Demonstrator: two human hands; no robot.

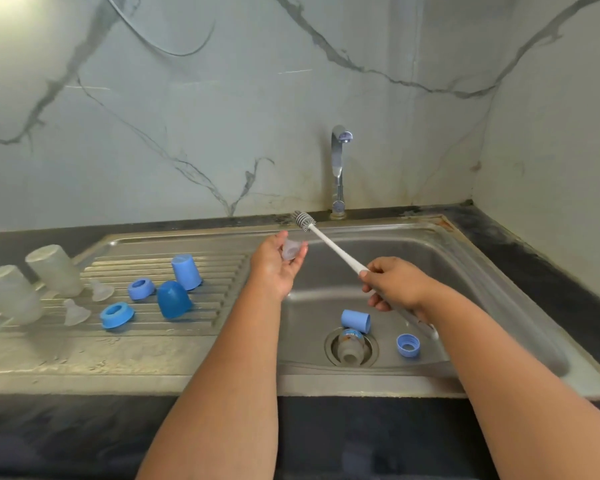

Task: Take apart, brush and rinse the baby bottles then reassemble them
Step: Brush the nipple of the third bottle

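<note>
The left hand is reaching over the left edge of the sink basin, palm turned up, and is cradling a clear silicone teat between curled fingers and thumb. The right hand is gripping the white handle of a bottle brush, fingers wrapped round it; the brush is slanting up and to the left, and its grey bristle head is hanging just above and beside the teat, not touching it as far as can be seen.

Down in the basin, a clear bottle is lying on its side over the drain, with a light blue cap lying just behind it and a blue screw ring sitting to its right, threads facing up.

On the ribbed drainboard to the left, washed parts are standing apart from one another: two frosted bottles mouth down at the far left (the nearer one partly cut off by the frame edge), two clear teats beside them, two blue rings, a dark blue domed cap and a light blue cap standing upside down.

A chrome tap is rising behind the basin against the marbled wall; no water is visibly running from it. The dark desk is framing the sink.
</note>
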